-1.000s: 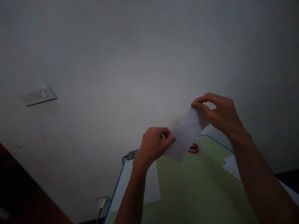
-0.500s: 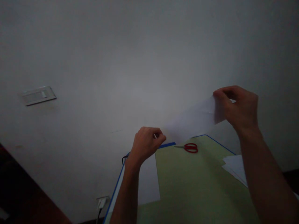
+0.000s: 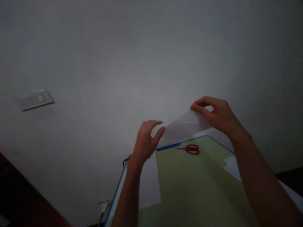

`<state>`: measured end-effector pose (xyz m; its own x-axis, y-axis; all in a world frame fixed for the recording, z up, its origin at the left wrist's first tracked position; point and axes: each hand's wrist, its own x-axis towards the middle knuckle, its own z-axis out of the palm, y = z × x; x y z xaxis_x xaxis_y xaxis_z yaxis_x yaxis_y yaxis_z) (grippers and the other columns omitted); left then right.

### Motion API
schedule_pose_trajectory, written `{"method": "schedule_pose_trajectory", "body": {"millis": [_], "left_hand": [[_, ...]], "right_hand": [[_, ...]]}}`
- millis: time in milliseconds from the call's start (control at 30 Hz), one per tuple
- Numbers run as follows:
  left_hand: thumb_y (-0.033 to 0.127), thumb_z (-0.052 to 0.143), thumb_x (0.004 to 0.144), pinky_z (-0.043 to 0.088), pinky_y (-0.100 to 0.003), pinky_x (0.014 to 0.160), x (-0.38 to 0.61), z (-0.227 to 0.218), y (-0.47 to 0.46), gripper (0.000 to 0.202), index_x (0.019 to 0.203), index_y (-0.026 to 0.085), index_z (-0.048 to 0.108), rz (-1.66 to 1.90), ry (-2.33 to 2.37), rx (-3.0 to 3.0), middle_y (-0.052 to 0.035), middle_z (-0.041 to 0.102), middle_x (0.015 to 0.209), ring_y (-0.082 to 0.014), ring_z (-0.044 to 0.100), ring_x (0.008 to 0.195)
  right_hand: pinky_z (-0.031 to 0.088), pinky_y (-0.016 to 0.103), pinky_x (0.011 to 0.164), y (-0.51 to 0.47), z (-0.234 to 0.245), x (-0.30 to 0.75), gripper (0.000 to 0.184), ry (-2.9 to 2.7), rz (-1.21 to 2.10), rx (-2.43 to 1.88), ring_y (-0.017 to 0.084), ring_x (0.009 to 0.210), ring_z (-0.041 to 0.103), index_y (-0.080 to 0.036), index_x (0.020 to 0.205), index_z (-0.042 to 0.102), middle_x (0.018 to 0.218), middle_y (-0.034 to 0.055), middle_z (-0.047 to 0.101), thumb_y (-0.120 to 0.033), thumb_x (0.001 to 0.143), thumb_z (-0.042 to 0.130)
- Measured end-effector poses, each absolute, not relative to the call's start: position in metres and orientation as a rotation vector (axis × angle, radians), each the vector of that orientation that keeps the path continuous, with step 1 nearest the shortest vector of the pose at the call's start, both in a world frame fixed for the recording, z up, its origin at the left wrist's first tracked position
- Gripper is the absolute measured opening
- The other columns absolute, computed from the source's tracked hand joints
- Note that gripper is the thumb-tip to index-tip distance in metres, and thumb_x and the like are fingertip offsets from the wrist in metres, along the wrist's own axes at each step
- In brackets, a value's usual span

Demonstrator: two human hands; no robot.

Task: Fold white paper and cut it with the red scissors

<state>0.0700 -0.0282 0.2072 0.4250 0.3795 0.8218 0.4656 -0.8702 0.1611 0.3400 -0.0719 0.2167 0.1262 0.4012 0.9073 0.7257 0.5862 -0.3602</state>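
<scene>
Between my hands, above the far end of the table, hangs a thin white sheet of paper (image 3: 183,127), slanting up to the right. My right hand (image 3: 216,115) pinches its upper right corner between thumb and fingers. By the sheet's left end is my left hand (image 3: 149,135), open, its thumb and forefinger parted. The left thumb tip is close to the paper; whether it touches cannot be made out. Below the sheet, scissors (image 3: 192,149) with red handles lie on the green tabletop (image 3: 189,186), blades pointing left.
A white sheet (image 3: 149,186) lies at the table's left side, partly behind my left forearm. More white papers (image 3: 233,167) lie at the right, partly covered by my right arm. A wall (image 3: 132,63) rises behind the table. A plug (image 3: 103,207) sits in a low socket.
My right hand has moved left and slightly down with the paper, closer to my left hand. The thumb and forefinger of my left hand have parted.
</scene>
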Motion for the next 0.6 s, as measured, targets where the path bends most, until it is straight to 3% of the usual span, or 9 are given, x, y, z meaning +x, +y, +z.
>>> {"method": "schedule_pose_trajectory", "body": {"millis": [100,200,300,467,600], "left_hand": [[0.03,0.07,0.093,0.054,-0.034,0.082,0.078,0.207,-0.033,0.017,0.106,0.02,0.073,-1.446,-0.758,-2.743,-0.0063,0.077,0.105,-0.0197,0.069,0.091],[0.03,0.069,0.093,0.053,-0.029,0.074,0.083,0.209,-0.037,0.012,0.091,0.019,0.074,-1.42,-0.825,-2.894,-0.003,0.078,0.088,-0.0162,0.069,0.077],[0.031,0.069,0.093,0.049,-0.026,0.067,0.082,0.211,-0.039,0.02,0.078,0.018,0.073,-1.386,-0.922,-2.948,-0.0008,0.075,0.075,-0.0144,0.067,0.069],[0.035,0.069,0.092,0.046,-0.025,0.063,0.073,0.211,-0.034,0.022,0.078,0.018,0.073,-1.361,-1.023,-2.923,-0.001,0.074,0.074,-0.0145,0.066,0.067],[0.034,0.07,0.091,0.046,-0.024,0.063,0.068,0.21,-0.031,0.02,0.079,0.018,0.074,-1.42,-1.035,-2.885,-0.0006,0.074,0.073,-0.0145,0.066,0.068]], "right_hand": [[0.051,0.031,0.062,-0.078,0.222,0.325,0.016,-1.614,-0.225,-0.958,0.023,0.084,0.069,-0.024,0.088,0.074,0.09,0.0044,0.077,-0.038,0.092,0.067],[0.051,0.03,0.064,-0.081,0.225,0.315,0.015,-1.659,-0.19,-0.915,0.022,0.084,0.069,-0.023,0.088,0.075,0.09,0.0038,0.077,-0.036,0.093,0.068],[0.052,0.031,0.068,-0.078,0.224,0.315,0.013,-1.672,-0.191,-0.897,0.021,0.084,0.069,-0.023,0.087,0.075,0.089,0.0034,0.077,-0.033,0.092,0.069],[0.052,0.033,0.065,-0.07,0.218,0.33,0.017,-1.551,-0.221,-0.943,0.023,0.084,0.071,-0.023,0.086,0.074,0.086,0.0045,0.077,-0.036,0.093,0.068],[0.055,0.039,0.074,-0.071,0.215,0.341,0.019,-1.43,-0.262,-0.946,0.025,0.083,0.071,-0.023,0.087,0.074,0.086,0.0049,0.076,-0.041,0.092,0.069]]}}
